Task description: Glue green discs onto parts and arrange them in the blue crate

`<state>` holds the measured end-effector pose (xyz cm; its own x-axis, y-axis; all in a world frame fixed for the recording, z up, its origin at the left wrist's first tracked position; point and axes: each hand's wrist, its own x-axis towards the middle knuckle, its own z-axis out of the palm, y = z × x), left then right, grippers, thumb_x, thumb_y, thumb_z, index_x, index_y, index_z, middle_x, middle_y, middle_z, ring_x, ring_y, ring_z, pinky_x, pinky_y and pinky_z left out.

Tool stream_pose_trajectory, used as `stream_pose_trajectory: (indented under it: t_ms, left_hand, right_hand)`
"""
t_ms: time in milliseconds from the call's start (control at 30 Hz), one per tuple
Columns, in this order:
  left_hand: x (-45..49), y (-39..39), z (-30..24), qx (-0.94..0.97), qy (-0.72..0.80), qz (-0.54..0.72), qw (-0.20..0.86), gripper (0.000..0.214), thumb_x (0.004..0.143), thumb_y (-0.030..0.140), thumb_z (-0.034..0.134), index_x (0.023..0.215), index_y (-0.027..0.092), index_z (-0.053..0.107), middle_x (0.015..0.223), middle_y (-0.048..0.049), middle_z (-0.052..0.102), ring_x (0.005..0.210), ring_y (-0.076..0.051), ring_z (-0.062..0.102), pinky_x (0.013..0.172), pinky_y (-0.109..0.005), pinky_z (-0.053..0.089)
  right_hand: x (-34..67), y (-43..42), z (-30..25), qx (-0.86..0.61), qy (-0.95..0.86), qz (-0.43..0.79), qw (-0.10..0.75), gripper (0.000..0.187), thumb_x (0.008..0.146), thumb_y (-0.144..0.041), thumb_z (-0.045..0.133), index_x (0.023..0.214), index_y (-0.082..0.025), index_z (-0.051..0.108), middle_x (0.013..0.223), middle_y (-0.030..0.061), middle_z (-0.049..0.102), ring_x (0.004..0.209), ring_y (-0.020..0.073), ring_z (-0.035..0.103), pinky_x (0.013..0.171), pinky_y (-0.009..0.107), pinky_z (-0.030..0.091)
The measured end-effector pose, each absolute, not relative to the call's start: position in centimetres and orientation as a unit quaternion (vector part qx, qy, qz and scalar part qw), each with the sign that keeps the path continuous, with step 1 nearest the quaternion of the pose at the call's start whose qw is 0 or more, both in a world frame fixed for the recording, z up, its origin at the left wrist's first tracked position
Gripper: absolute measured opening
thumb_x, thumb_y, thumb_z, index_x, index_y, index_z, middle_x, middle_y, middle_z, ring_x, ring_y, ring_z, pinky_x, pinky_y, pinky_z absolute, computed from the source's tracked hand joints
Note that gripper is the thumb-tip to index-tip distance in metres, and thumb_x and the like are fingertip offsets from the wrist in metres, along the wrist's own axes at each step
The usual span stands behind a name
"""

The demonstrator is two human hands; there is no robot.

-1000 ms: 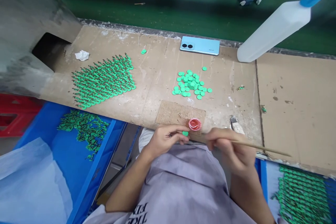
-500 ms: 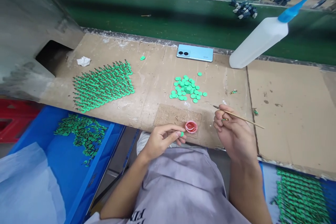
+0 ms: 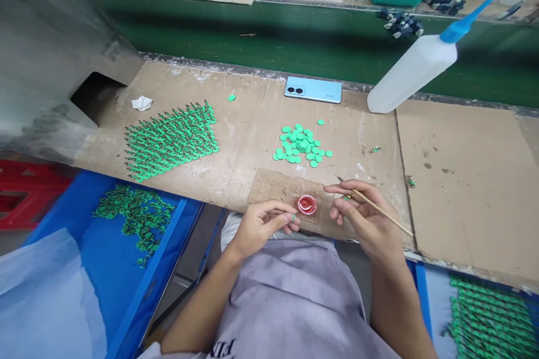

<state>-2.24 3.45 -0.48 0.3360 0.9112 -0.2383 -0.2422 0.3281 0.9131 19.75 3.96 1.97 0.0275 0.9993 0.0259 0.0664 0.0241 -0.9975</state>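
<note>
My left hand (image 3: 261,222) pinches a small green disc (image 3: 292,217) at the table's near edge, just left of a little red cap of paint (image 3: 307,205). My right hand (image 3: 365,216) grips a thin wooden brush (image 3: 377,208), its tip pointing up-left, and also holds a tiny green piece (image 3: 347,197) at the fingertips. The red cap sits on a rough brown board (image 3: 278,186) between the two hands. A loose heap of green discs (image 3: 301,145) lies beyond the cap.
Rows of finished green pieces (image 3: 170,139) lie at the left. A blue phone (image 3: 313,90) and a tilted white squeeze bottle (image 3: 415,73) stand at the back. Blue bins (image 3: 105,247) with green parts flank my lap. A green conveyor belt (image 3: 269,28) runs behind.
My right hand lifted from my lap to the table edge right of the red cap, brush tip now up-left. The left hand stayed put holding its disc.
</note>
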Motion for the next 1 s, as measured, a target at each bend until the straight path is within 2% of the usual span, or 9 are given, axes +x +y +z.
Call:
stream_pose_trajectory:
  t_ms: [67,133,233,433,533,633,733,800,1000]
  left_hand:
    - [-2.2,3.5,-0.4,0.418,0.406,0.413,0.7,0.029,0.087,0.039,0.072,0.097,0.012,0.073,0.081,-0.009,0.078,0.07,-0.017,0.074,0.062,-0.024,0.06]
    - [-2.2,3.6,-0.4,0.424,0.41,0.411,0.695,0.032,0.088,0.041,0.07,0.101,0.012,0.073,0.084,-0.0097,0.078,0.07,-0.016,0.074,0.064,-0.025,0.06]
    - [-2.2,3.7,-0.3,0.426,0.41,0.397,0.702,0.036,0.085,0.039,0.073,0.109,0.012,0.072,0.088,-0.0099,0.078,0.073,-0.017,0.074,0.065,-0.025,0.061]
    - [-2.0,3.5,0.2,0.399,0.418,0.405,0.709,0.033,0.081,0.033,0.078,0.106,0.013,0.07,0.09,-0.0096,0.079,0.073,-0.017,0.075,0.062,-0.023,0.06]
    - [-1.9,3.3,0.4,0.383,0.419,0.414,0.712,0.031,0.08,0.034,0.078,0.099,0.013,0.067,0.088,-0.0103,0.079,0.069,-0.018,0.075,0.058,-0.023,0.06]
    - [-1.8,3.2,0.7,0.379,0.419,0.422,0.709,0.028,0.081,0.033,0.078,0.096,0.013,0.066,0.087,-0.0108,0.079,0.067,-0.017,0.075,0.058,-0.023,0.06]
    - [-1.7,3.1,1.0,0.376,0.413,0.436,0.705,0.025,0.082,0.031,0.078,0.095,0.013,0.067,0.085,-0.009,0.079,0.066,-0.016,0.075,0.057,-0.021,0.06]
    - [-1.6,3.1,1.1,0.374,0.409,0.446,0.703,0.023,0.083,0.031,0.077,0.095,0.013,0.069,0.082,-0.0074,0.079,0.064,-0.015,0.074,0.056,-0.021,0.06]
    - [-1.2,3.2,1.5,0.356,0.421,0.438,0.71,0.027,0.081,0.031,0.078,0.101,0.013,0.074,0.086,-0.0082,0.079,0.068,-0.016,0.076,0.059,-0.021,0.062]
  right_hand:
    - [19.9,3.8,1.9,-0.531,-0.556,0.438,0.466,0.013,0.098,-0.031,0.059,0.109,-0.025,0.062,0.099,0.0037,0.072,0.059,0.0107,0.056,0.056,0.027,0.048]
    - [20.2,3.8,1.8,-0.537,-0.588,0.416,0.439,0.017,0.102,-0.032,0.05,0.11,-0.025,0.063,0.097,0.0035,0.071,0.062,0.0111,0.053,0.061,0.028,0.048]
    - [20.4,3.8,2.0,-0.517,-0.607,0.438,0.415,0.023,0.103,-0.032,0.045,0.117,-0.025,0.062,0.1,0.0042,0.069,0.071,0.013,0.056,0.066,0.028,0.049]
    - [20.1,4.0,2.3,-0.477,-0.538,0.512,0.471,0.018,0.098,-0.028,0.057,0.116,-0.027,0.058,0.117,0.0059,0.069,0.076,0.0123,0.066,0.071,0.029,0.057]
    - [19.7,4.3,2.1,-0.474,-0.472,0.552,0.498,0.028,0.09,-0.027,0.07,0.114,-0.028,0.055,0.125,0.006,0.068,0.08,0.014,0.073,0.077,0.032,0.062]
    - [19.4,4.6,1.8,-0.475,-0.42,0.564,0.529,0.036,0.081,-0.024,0.079,0.106,-0.027,0.054,0.112,0.003,0.074,0.081,0.0165,0.076,0.076,0.032,0.065]
    - [19.2,4.7,1.5,-0.482,-0.393,0.554,0.554,0.033,0.075,-0.023,0.084,0.092,-0.024,0.056,0.088,0.0007,0.077,0.076,0.0181,0.076,0.071,0.031,0.066]
    - [19.1,4.6,1.5,-0.495,-0.392,0.538,0.558,0.029,0.074,-0.024,0.085,0.085,-0.021,0.058,0.082,0.0019,0.077,0.07,0.0185,0.076,0.066,0.03,0.066]
    - [18.9,4.3,1.6,-0.503,-0.459,0.487,0.546,0.01,0.086,-0.029,0.074,0.089,-0.02,0.07,0.075,0.0029,0.075,0.058,0.0147,0.07,0.054,0.026,0.06]
